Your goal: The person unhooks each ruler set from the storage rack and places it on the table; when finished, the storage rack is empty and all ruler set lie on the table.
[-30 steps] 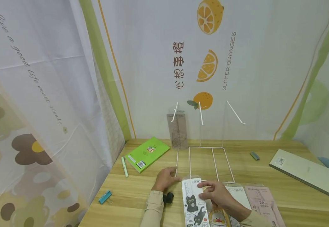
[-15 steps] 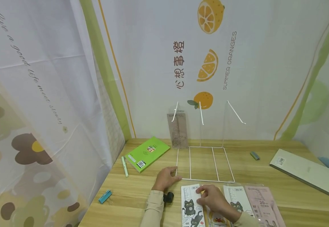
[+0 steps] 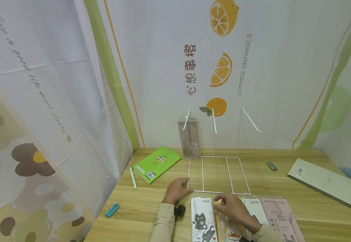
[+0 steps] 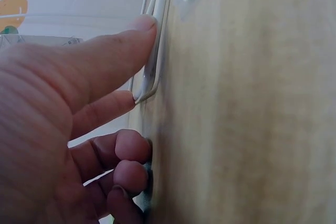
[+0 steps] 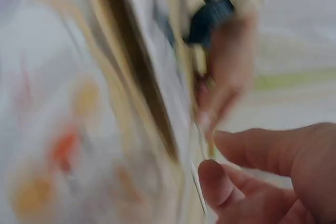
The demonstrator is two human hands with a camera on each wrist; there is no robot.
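Observation:
A white wire display rack (image 3: 214, 192) stands on the table, with three hooks at its top. My left hand (image 3: 176, 191) pinches its near left corner; in the left wrist view the thumb (image 4: 121, 51) lies along the wire. From the left hook hangs a greyish-pink ruler pack (image 3: 190, 139). My right hand (image 3: 234, 211) hovers over the front row of packs, its thumb and index finger apart with nothing visible between them. Just left of it lies a white black-cat ruler pack (image 3: 200, 205). Partly under the hand are a duck-print pack (image 3: 232, 232) and another white pack (image 3: 251, 202).
A pink ruler pack (image 3: 281, 215) ends the row at right. Left are a green book (image 3: 158, 164), a pale green pen (image 3: 133, 178) and a blue binder clip (image 3: 112, 210). Right are a small grey-green block (image 3: 271, 166) and a pale notebook (image 3: 326, 185).
The black-cat pack has come down flat at the row's left end, and my right hand has let go and shifted slightly right. My left hand keeps its place on the rack.

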